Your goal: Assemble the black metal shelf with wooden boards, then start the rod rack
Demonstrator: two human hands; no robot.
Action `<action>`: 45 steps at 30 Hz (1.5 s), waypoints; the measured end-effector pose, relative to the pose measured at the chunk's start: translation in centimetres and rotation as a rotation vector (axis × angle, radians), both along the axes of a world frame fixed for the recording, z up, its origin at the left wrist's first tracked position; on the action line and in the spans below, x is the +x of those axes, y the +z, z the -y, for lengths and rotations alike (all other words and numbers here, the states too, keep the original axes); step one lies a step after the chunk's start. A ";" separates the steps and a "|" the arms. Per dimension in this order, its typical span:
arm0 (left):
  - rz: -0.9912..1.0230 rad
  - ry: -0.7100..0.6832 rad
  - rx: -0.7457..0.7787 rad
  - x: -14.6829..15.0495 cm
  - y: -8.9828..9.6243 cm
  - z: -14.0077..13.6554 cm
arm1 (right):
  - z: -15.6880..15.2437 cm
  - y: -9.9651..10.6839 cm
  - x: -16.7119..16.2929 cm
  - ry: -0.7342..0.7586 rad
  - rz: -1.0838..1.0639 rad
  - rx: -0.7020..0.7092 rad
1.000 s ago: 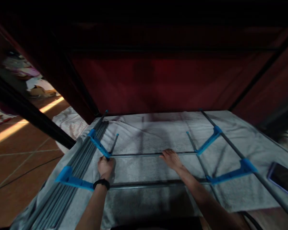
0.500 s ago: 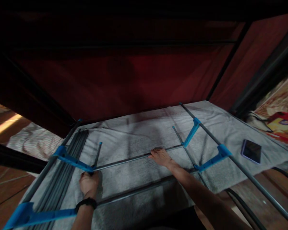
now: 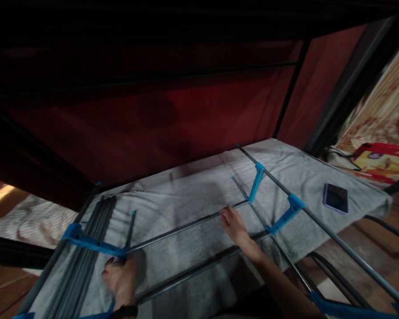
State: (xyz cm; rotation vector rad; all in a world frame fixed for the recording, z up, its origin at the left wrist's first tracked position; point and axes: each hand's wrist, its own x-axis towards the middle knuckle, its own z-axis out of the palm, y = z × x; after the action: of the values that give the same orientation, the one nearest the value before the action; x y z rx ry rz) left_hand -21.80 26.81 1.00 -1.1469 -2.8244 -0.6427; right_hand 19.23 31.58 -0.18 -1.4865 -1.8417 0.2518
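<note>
Half-built rack frame (image 3: pixel 199 221) flat on grey towel (image 3: pixel 186 195). Left hand (image 3: pixel 119 277) clamped at blue corner joint (image 3: pixel 119 252), right hand (image 3: pixel 234 226) resting open on crossbar (image 3: pixel 182 228). Spare rods (image 3: pixel 86 248) left of frame, unfitted.

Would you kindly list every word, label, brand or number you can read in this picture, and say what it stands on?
No text can be read anywhere.
Red and yellow package: printed markings, too blurred to read.
Phone: screen dark, nothing shown.
Blue connectors, grey rods and grey cloth: no markings seen.
</note>
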 end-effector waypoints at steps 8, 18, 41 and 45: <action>-0.062 -0.758 0.137 8.5 0.4 -0.9 | -0.8 -1.5 8.8 -0.630 -0.142 -0.092; -0.112 -1.033 -0.169 8.9 -0.6 -4.9 | -3.1 -1.4 8.6 -0.497 -0.116 -0.203; -0.166 -1.155 -0.297 8.2 -0.5 -5.6 | -3.2 -1.3 7.9 -0.590 -0.117 -0.345; -0.131 -1.152 -0.283 8.4 -0.2 -5.5 | -3.2 -0.9 8.0 -0.585 -0.133 -0.350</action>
State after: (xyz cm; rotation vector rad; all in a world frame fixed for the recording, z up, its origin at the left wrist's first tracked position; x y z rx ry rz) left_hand -13.38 32.27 0.85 -2.7118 -1.9296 -0.1149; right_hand 27.20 34.81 -1.11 -2.1203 -1.2274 0.3852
